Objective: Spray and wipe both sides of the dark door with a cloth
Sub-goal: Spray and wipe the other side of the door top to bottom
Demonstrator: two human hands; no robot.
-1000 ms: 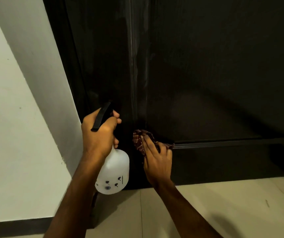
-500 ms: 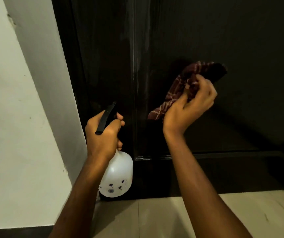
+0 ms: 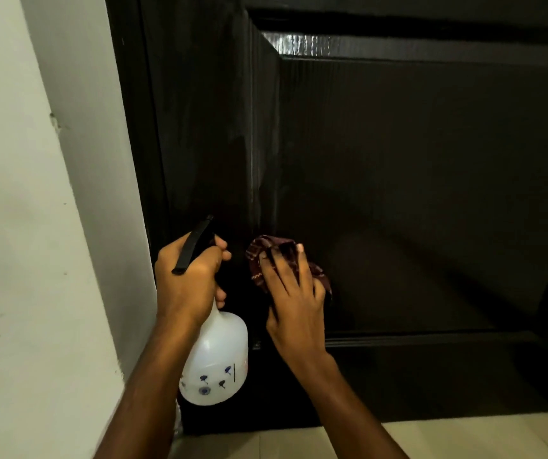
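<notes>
The dark door (image 3: 398,193) fills the view. You hold the spray bottle (image 3: 216,359) low by its left edge, left hand (image 3: 188,283) curled round the neck and trigger, likely kept ready for respraying. Your right hand (image 3: 294,299), fingers straight, presses the cloth (image 3: 259,256) flat against the panel's lower left corner for wiping.

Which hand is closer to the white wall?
Left. The left hand grips the spray bottle beside the wall; the right hand presses the cloth on the door, farther off.
</notes>
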